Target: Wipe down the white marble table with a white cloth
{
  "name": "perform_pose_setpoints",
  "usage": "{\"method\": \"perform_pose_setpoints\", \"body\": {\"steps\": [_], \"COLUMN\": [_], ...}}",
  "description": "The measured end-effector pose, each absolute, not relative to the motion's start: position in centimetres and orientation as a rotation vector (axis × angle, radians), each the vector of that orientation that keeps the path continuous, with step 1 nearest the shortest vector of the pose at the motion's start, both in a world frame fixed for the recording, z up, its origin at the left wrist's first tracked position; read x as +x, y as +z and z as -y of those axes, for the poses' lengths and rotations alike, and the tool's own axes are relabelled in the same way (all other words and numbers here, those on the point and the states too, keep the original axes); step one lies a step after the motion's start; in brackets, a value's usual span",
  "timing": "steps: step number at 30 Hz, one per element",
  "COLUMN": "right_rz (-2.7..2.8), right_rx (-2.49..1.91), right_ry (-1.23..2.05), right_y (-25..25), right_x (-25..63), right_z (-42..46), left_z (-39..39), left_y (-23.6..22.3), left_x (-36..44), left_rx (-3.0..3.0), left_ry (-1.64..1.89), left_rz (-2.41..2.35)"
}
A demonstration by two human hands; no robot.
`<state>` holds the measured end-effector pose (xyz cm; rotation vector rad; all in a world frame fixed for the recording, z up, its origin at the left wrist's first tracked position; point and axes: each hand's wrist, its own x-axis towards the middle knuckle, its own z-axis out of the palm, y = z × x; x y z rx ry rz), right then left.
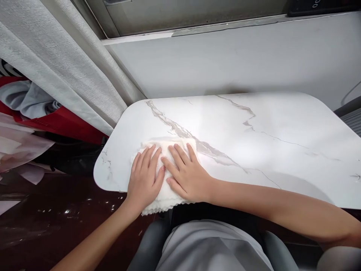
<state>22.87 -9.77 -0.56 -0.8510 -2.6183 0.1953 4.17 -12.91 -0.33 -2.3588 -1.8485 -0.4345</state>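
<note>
A fluffy white cloth [166,194] lies flat near the left front of the table, its scalloped lower edge hanging over the front rim. My left hand [144,175] rests on the cloth's left side, palm down with the fingers stretched out. On its right side lies my right hand [187,173], also flat, fingers spread and pointing up and to the left. The two thumbs are close together over the middle of the cloth. Beneath it is the white marble-patterned tabletop [270,150] with grey-brown veins and rounded corners.
Behind the table stands a pale wall panel [225,60] below a window frame [183,17]. A light curtain [70,64] hangs at the left, next to a red bag [64,122] with grey fabric in it. The floor [67,214] is dark and shiny. A dark device [321,6] sits at the upper right.
</note>
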Motion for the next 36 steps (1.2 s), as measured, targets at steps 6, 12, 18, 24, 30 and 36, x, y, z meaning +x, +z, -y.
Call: {"method": "perform_pose_setpoints", "body": {"steps": [6,12,18,24,30,36], "right_rz": [2.696,2.669,2.442,2.363,2.328,2.249], "right_rx": [-0.973,-1.222,-1.376,-1.433,-1.490,-1.557], "right_ry": [0.468,0.630,0.352,0.252,0.182,0.081], "right_y": [1.3,2.1,0.2,-0.4,-0.4,-1.6], "right_x": [24.8,23.5,21.9,21.5,23.0,25.4], "right_z": [9.3,4.8,-2.1,-9.2,-13.1,-15.4], "left_z": [12.9,8.6,-0.4,-8.4,-13.2,-15.5], "left_y": [-0.2,-0.2,-0.4,-0.6,-0.9,-0.8], "left_x": [6.6,7.1,6.8,7.0,8.8,11.7], "left_rx": [-2.387,-2.447,-2.423,-2.405,-2.438,-2.495], "left_ry": [-0.421,-0.463,-0.563,-0.696,-0.720,-0.705], "left_rz": [1.864,1.852,1.883,1.911,1.909,1.848]}}
